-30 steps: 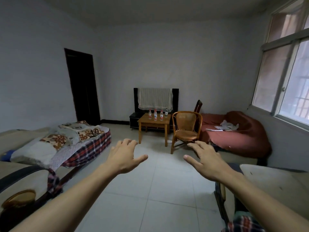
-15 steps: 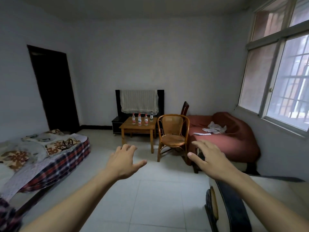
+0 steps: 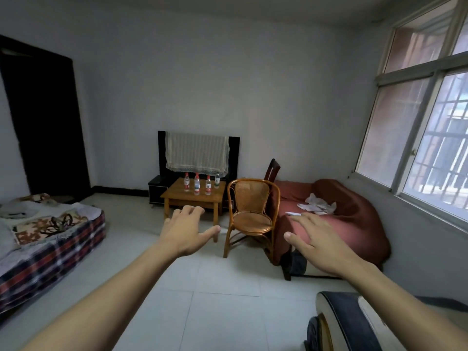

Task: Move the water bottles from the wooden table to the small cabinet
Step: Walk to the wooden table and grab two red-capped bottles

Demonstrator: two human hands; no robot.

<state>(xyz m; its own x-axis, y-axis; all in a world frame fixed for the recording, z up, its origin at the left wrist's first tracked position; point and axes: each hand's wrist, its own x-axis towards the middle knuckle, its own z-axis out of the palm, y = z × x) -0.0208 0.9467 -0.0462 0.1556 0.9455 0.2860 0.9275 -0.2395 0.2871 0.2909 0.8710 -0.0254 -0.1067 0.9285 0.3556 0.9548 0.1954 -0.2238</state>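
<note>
Several clear water bottles point(image 3: 197, 184) with red or green labels stand upright on a small wooden table point(image 3: 174, 194) across the room. Behind the table sits a low black cabinet point(image 3: 157, 188) under a screen draped with a lace cloth. My left hand point(image 3: 184, 230) and my right hand point(image 3: 316, 236) are stretched out in front of me, fingers spread and holding nothing, well short of the table.
A rattan chair point(image 3: 250, 211) stands right of the table, beside a red sofa point(image 3: 334, 219) with papers on it. A bed with a plaid blanket point(image 3: 50, 239) lies at left. A dark doorway point(image 3: 43, 117) is far left, a barred window point(image 3: 430, 135) at right. White tiled floor lies between.
The view has moved forward across the room, so table, chair and sofa appear larger and nearer. Both hands stay outstretched and empty.
</note>
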